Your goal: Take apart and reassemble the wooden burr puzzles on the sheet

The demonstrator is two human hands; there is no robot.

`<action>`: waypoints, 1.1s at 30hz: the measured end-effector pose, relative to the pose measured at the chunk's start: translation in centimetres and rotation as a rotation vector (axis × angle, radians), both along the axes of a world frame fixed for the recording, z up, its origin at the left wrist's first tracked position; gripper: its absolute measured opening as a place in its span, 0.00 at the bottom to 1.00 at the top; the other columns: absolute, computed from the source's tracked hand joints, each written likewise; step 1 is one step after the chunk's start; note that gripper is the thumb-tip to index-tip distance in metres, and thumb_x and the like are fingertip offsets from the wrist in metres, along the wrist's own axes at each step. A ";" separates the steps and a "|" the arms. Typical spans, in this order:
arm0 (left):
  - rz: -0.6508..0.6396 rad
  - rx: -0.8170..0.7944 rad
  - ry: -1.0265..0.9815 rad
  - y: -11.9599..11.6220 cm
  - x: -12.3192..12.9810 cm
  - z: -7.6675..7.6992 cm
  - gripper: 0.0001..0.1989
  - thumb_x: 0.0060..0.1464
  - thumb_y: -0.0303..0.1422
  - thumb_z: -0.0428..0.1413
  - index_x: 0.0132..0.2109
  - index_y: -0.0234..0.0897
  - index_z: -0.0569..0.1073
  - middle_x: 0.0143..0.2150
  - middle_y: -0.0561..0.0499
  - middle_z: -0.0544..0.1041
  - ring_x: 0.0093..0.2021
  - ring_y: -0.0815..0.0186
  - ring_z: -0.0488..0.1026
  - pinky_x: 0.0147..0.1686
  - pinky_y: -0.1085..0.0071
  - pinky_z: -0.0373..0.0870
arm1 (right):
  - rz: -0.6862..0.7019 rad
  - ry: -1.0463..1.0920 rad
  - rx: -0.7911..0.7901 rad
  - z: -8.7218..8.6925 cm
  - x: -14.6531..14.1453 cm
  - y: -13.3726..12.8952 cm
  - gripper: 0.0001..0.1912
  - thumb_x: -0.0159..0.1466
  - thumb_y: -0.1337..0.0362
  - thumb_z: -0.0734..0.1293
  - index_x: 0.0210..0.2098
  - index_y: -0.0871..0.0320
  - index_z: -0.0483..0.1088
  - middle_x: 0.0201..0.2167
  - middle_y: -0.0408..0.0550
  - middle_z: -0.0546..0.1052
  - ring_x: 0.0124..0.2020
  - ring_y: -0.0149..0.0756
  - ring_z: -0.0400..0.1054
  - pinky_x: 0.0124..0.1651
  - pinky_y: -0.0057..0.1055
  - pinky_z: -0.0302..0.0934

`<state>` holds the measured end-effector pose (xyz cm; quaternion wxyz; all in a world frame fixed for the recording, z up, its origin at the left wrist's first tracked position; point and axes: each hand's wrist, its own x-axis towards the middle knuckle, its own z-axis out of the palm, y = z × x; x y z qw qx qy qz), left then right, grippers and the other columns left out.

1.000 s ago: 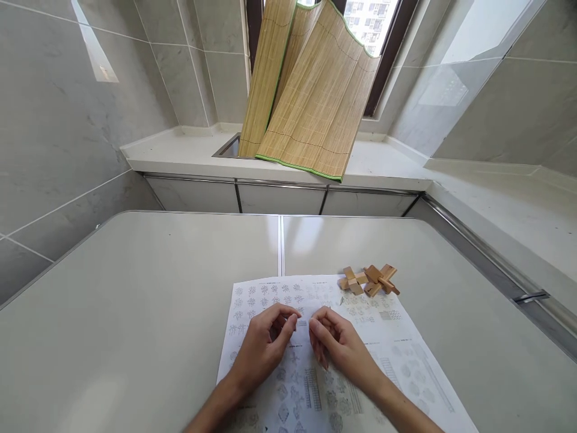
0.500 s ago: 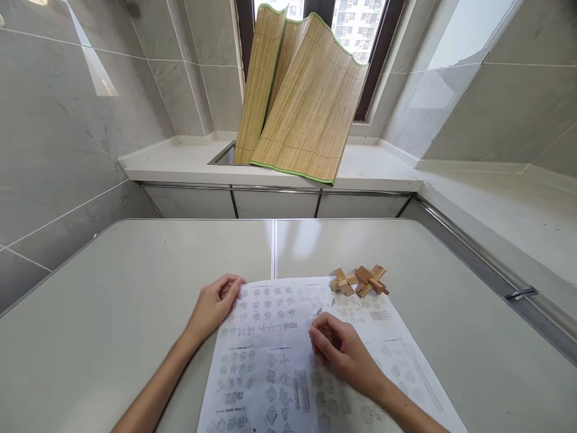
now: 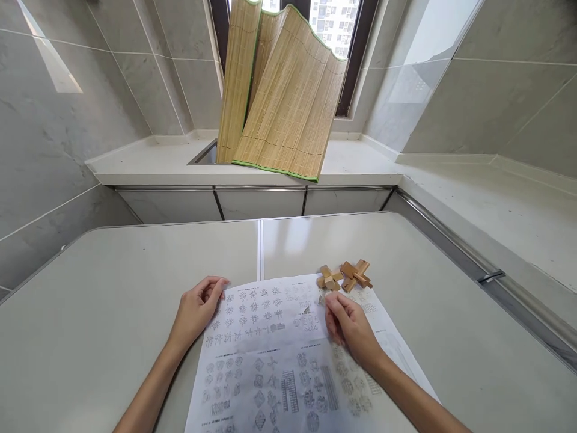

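The left hand (image 3: 195, 308), loosely curled and empty, rests at the paper's (image 3: 265, 337) far left corner. The right hand (image 3: 350, 328), half closed, is over its right part, near two wooden puzzles (image 3: 356, 275) at the far right corner.

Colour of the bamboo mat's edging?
The mat is edged in bright green, clearest along its lower edge in the head view.

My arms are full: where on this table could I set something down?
The widest bare patch of table lies left of the left hand and paper sheet. Another lies right of the wooden blocks and right hand. It is crowded at the sheet's far right corner, where blocks and hand sit close.
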<state>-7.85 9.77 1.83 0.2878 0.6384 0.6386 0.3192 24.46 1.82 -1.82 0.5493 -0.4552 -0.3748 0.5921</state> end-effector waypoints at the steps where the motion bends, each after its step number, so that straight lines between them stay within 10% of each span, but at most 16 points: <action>1: 0.001 -0.003 0.005 0.0 0.0 0.0 0.21 0.63 0.53 0.54 0.42 0.41 0.80 0.28 0.54 0.74 0.27 0.66 0.64 0.29 0.71 0.61 | -0.005 0.042 -0.011 0.0 0.2 0.2 0.29 0.68 0.40 0.69 0.25 0.55 0.63 0.13 0.33 0.63 0.12 0.22 0.50 0.15 0.23 0.43; 12: -0.014 0.007 0.034 0.2 -0.1 -0.3 0.22 0.63 0.54 0.53 0.43 0.42 0.80 0.28 0.54 0.75 0.27 0.64 0.66 0.29 0.71 0.61 | 0.086 0.908 -0.059 -0.3 4.4 2.2 0.31 0.76 0.46 0.61 0.21 0.54 0.57 0.10 0.30 0.54 0.10 0.22 0.34 0.12 0.24 0.34; 33: -0.028 0.038 0.050 0.0 0.2 0.0 0.22 0.64 0.52 0.52 0.42 0.41 0.80 0.28 0.53 0.76 0.27 0.64 0.66 0.29 0.71 0.62 | 0.028 0.821 0.001 -0.9 5.3 2.1 0.29 0.76 0.51 0.63 0.21 0.53 0.52 0.10 0.30 0.57 0.09 0.23 0.32 0.12 0.23 0.38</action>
